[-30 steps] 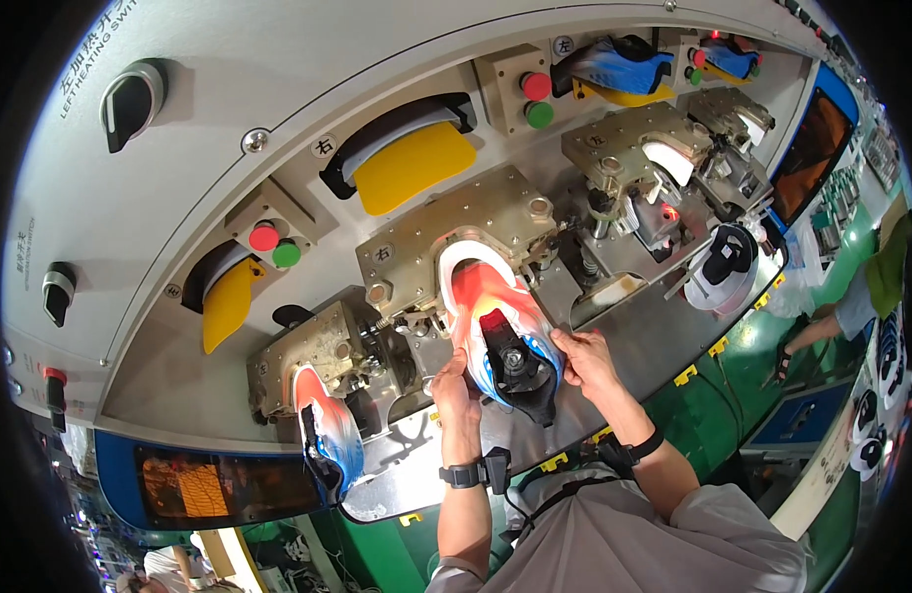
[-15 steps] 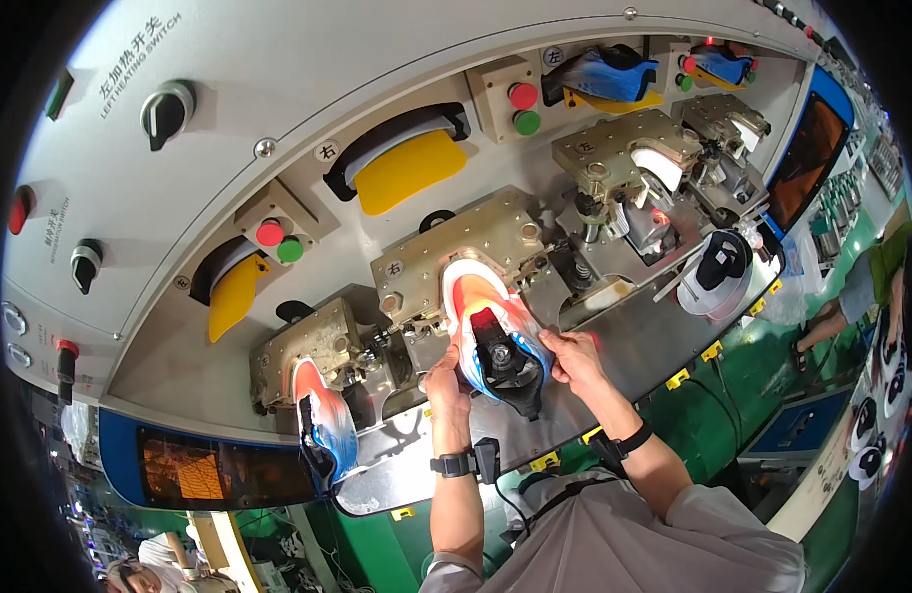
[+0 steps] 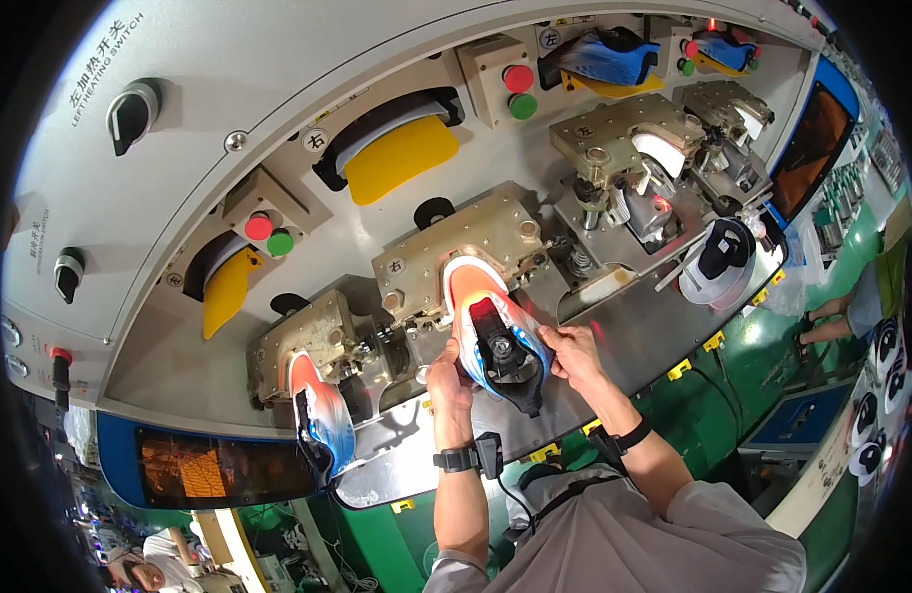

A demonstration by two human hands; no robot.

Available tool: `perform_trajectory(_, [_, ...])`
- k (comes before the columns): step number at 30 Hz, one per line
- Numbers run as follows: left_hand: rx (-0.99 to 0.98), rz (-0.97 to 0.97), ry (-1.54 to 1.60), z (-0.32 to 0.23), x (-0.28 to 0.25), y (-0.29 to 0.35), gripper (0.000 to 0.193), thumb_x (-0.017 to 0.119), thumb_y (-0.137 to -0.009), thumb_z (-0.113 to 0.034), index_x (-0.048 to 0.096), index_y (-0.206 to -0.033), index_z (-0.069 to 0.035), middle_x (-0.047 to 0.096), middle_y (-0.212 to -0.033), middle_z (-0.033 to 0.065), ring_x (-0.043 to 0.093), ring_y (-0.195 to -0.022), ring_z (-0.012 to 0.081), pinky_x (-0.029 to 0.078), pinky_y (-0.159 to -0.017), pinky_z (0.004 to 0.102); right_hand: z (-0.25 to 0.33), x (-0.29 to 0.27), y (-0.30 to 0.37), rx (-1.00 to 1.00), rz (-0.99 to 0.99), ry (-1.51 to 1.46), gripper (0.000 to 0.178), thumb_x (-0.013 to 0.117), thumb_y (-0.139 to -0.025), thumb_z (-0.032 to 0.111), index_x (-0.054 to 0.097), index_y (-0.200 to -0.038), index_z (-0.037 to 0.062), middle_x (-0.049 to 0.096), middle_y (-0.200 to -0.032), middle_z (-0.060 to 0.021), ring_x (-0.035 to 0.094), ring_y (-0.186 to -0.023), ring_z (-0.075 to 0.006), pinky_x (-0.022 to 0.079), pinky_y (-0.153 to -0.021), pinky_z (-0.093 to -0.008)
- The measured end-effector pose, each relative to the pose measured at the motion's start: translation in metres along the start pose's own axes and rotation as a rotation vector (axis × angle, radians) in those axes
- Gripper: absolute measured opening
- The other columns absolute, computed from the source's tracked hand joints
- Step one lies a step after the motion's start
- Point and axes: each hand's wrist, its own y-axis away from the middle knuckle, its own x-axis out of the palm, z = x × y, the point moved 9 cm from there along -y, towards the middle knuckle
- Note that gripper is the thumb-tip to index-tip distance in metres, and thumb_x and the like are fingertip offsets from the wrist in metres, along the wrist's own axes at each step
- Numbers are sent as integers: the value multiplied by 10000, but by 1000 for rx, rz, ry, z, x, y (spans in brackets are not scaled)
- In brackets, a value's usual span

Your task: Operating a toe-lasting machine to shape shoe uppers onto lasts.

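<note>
An orange, white and blue shoe upper [image 3: 479,285] with a black lining is stretched between my hands. Its toe end meets the metal clamp block [image 3: 416,249] of the machine, while its black heel end points toward me. My left hand [image 3: 450,387] pinches the upper's left side edge, thumb on the near face. On the opposite edge, my right hand [image 3: 577,358] grips with thumb and fingers. To the left, a second upper of the same colours [image 3: 326,427] hangs by its toe from another clamp block [image 3: 303,341], touched by neither hand.
Red and green push buttons [image 3: 521,106] and yellow curved pads [image 3: 405,163] line the machine's back wall. Blue uppers [image 3: 606,57] rest on forms at upper right. A white tub [image 3: 721,282] holding black material stands on the right end of the steel ledge [image 3: 634,346].
Both hands keep their grip on the upper, which has barely shifted. The view has moved slightly, so the machine's panel sits a little further left.
</note>
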Motion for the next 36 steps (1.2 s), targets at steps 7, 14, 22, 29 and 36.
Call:
perform_trajectory(7, [-17,94,54,10,25,10,310,510,-1005,-216,593,-1198,12,657,-1154,82,636,-1025,216,493,-952,384,26,-12,10,-70,39,279,324,649,-948,280,637,-756,18,549,-578,-2,466,-405,-87,308,-352,-243])
perform_trajectory(14, [651,-447,-251,-50,-61,82,198,527,-982,-242,606,-1035,-68,633,-839,21,582,-687,121,450,-561,276,313,-69,47,-1237,-453,738,276,650,-832,100,637,-1100,33,656,-1016,-166,652,-882,-311,518,-725,-380])
perform_trajectory(22, [1186,-457,-231,-38,114,247,315,505,-1015,-317,567,-957,-14,540,-715,36,512,-613,122,431,-589,244,483,-55,-16,-1451,-232,1192,391,725,-766,215,634,-1135,123,678,-925,-156,660,-851,-336,519,-742,-437])
perform_trajectory(29, [335,282,99,93,276,194,709,363,-999,-559,475,-1237,99,554,-1258,288,568,-1154,396,456,-1013,473,324,-137,129,-1497,220,1071,215,625,-790,51,593,-1002,33,585,-1008,-115,569,-937,-339,526,-734,-429])
perform_trajectory(36, [41,145,267,197,267,138,368,395,-1044,-272,513,-1285,-19,626,-1232,110,641,-1069,244,512,-946,407,255,-231,171,-1439,377,1008,278,635,-788,20,627,-1066,38,594,-1021,-87,579,-816,-185,531,-599,-287])
